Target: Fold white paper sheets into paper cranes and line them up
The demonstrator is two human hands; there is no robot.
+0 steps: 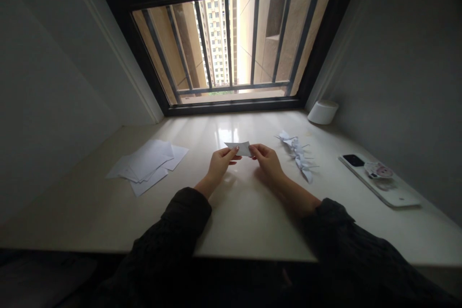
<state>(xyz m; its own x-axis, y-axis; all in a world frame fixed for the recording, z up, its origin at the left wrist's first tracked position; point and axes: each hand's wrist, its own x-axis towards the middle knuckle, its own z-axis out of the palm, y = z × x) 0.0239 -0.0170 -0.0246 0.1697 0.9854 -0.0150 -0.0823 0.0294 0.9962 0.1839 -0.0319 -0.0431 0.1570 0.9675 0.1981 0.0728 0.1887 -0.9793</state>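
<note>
A small folded piece of white paper [241, 147] is held just above the pale desk [238, 207], in the middle of the view. My left hand [221, 162] pinches its left end with thumb and fingers closed. My right hand [266, 160] pinches its right end the same way. Both forearms in dark sleeves reach in from the bottom edge.
A loose pile of white paper sheets [147, 166] lies to the left. Several folded paper cranes [299, 156] lie in a row to the right. Farther right lies a white phone [378, 180], and a white round container [322, 111] stands by the barred window [231, 43].
</note>
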